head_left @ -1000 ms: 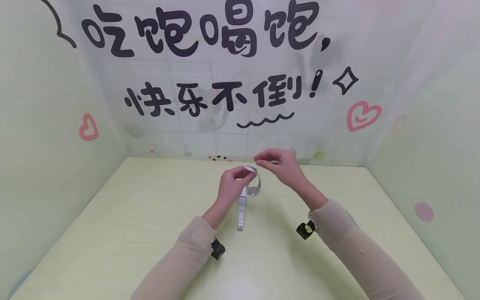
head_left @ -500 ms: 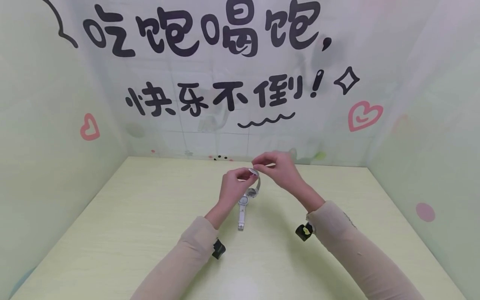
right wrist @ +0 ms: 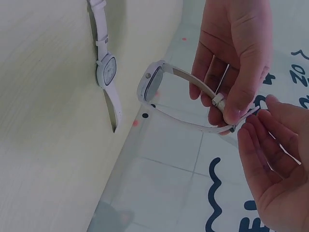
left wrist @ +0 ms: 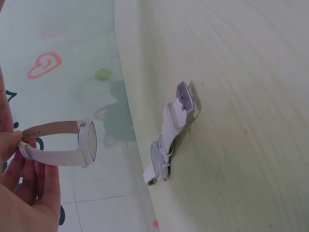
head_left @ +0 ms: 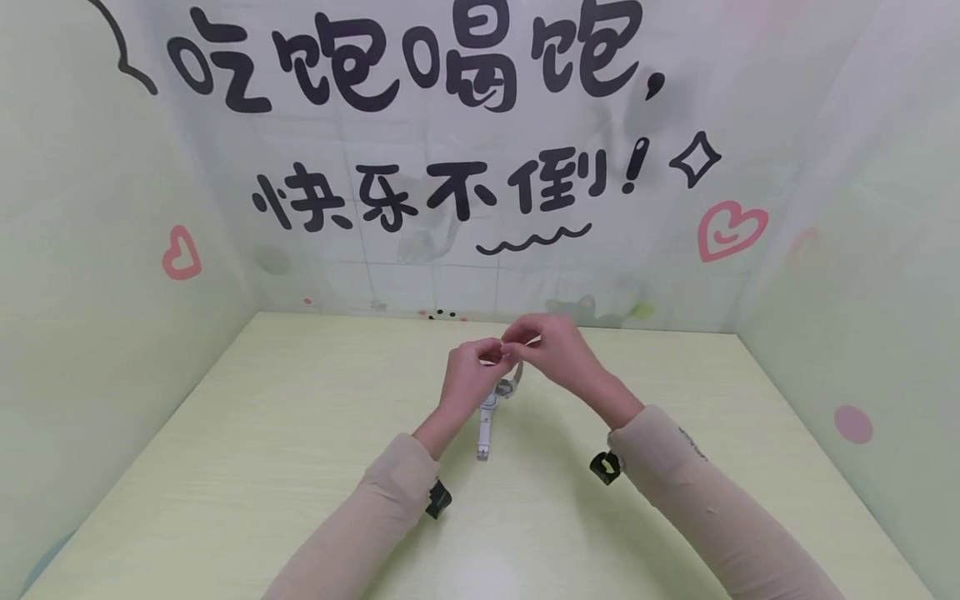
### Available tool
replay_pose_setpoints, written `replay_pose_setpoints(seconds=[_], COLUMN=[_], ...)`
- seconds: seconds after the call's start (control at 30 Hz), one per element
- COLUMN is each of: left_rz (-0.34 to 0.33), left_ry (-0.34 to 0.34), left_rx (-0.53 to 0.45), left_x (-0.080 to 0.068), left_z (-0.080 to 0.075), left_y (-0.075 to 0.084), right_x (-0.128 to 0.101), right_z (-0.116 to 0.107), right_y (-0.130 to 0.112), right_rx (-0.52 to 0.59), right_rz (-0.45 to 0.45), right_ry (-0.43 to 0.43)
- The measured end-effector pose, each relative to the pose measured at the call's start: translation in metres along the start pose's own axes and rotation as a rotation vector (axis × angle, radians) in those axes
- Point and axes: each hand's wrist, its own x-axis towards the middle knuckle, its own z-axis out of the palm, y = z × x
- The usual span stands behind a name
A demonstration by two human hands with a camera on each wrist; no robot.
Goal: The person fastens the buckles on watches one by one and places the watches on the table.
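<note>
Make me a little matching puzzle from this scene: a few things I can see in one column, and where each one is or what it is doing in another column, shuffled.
Things:
1. round-faced watch
2. square-faced watch
3. left hand
4. pink heart

Places or states:
A. lies flat on the table with its strap open
B. printed on the back wall
C. held up in the air, strap bent into a loop
D. pinches one strap near the ends, across from the right hand

Pairs: 1-C, 2-A, 3-D, 4-B
</note>
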Motion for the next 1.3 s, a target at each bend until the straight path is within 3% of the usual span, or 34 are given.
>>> replay_pose_setpoints(seconds=[0.3,0.53,0.73,1.1,1.3], left_rz=[0.003,0.027,0.040,-0.006,-0.065], left_ry=[-0.020,-0.023,-0.023,-0.041,-0.071], left_rx=[0.035,0.068,0.119,0.110,-0.001], left_x=[-0.001,-0.003,-0.003,-0.003,-0.002], left_z=[0.002,0.003,0.002,0.000,-0.003], left_y=[0.000,-0.003,-0.003,-0.004,-0.002], right_x=[-0.001,-0.004,-0.006,-0.011,-0.011], right_z=[0.004,0.006,0.006,0.002,0.002], right_y=[0.000,0.001,0.003,0.006,0.009], right_rx=[-0.171,-0.216,-0.161,-0.007,0.138], right_rz=[0.036,0.078,0.154,0.198,0.219], right_ry=[0.012,0.058,0.105,0.157,0.141])
